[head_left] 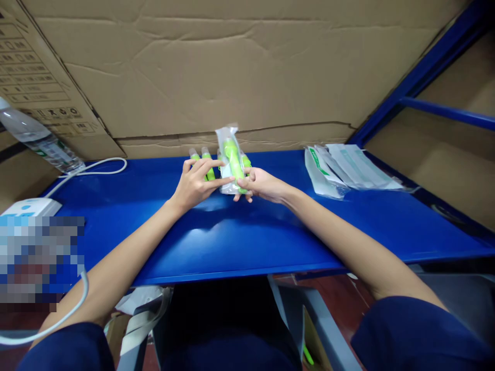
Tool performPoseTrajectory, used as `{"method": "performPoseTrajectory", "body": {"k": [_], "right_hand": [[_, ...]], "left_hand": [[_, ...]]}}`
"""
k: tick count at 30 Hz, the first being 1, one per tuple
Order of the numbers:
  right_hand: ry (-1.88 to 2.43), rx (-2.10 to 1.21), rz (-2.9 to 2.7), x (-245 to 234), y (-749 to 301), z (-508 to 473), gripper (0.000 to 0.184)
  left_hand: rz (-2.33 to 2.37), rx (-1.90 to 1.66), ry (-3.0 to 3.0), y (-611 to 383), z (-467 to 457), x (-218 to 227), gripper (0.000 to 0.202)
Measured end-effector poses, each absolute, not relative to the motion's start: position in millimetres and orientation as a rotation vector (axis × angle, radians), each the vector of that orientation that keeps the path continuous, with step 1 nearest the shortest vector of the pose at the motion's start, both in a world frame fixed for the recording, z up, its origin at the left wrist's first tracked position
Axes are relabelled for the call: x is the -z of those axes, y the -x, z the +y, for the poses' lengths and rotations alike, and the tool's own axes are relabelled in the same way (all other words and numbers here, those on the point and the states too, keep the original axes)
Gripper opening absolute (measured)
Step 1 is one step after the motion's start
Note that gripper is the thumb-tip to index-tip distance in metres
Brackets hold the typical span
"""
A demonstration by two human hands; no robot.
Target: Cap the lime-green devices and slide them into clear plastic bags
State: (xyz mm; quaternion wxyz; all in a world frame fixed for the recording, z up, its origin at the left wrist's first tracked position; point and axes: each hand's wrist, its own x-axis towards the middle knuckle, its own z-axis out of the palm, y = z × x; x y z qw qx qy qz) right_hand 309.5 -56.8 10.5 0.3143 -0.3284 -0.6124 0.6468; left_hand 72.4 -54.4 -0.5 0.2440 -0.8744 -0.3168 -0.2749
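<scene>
Right now the green item in its clear bag [231, 159] stands upright above the blue shelf [247, 237], pinched between your left hand [195, 183] and right hand [261, 184]. More green pieces [201, 157] lie just behind; empty bags [348, 167] sit well right.

A pixelated block [38, 260] at the near left hides whatever lies there. The left edge cuts off the water bottle [36, 136]. Our fingers [247, 193] cover the clear pouch's [231, 157] lower end, and the print on the far-left cardboard [34, 67] is too small for us to read.
</scene>
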Motion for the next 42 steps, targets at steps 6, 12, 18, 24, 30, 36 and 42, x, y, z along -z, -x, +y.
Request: {"method": "performPoseTrajectory", "body": {"k": [6,12,18,24,30,36,42], "right_hand": [[0.890,-1.769,-1.667,-17.0,-310.7,-62.8,0.054],[0.986,-1.627,-1.714,-22.1,-309.9,-65.4,0.048],[1.003,-1.440,-1.665,-25.8,-314.2,-63.2,0.051],[1.172,-1.355,-1.595,-45.1,-350.1,-48.5,0.033],[1.316,-1.323,-1.564,-45.1,-398.9,-17.7,0.044],[1.495,-1.478,-1.804,-30.0,-414.3,-5.4,0.060],[1.654,-1.294,-2.137,-22.0,-411.8,-5.7,0.065]], "left_hand": [[-0.821,0.759,2.430,-74.4,-53.3,1.2,0.030],[-0.696,0.821,2.345,-77.6,-52.7,2.3,0.025],[-0.769,0.704,2.506,-79.9,-57.1,-1.9,0.038],[-0.790,0.622,2.572,-79.4,-58.8,-4.2,0.046],[-0.944,0.626,2.569,-75.6,-55.4,-4.8,0.042],[-1.170,0.584,2.527,-65.3,-46.0,-1.6,0.039],[-1.305,0.537,2.534,-58.7,-41.3,-1.1,0.038]]}}
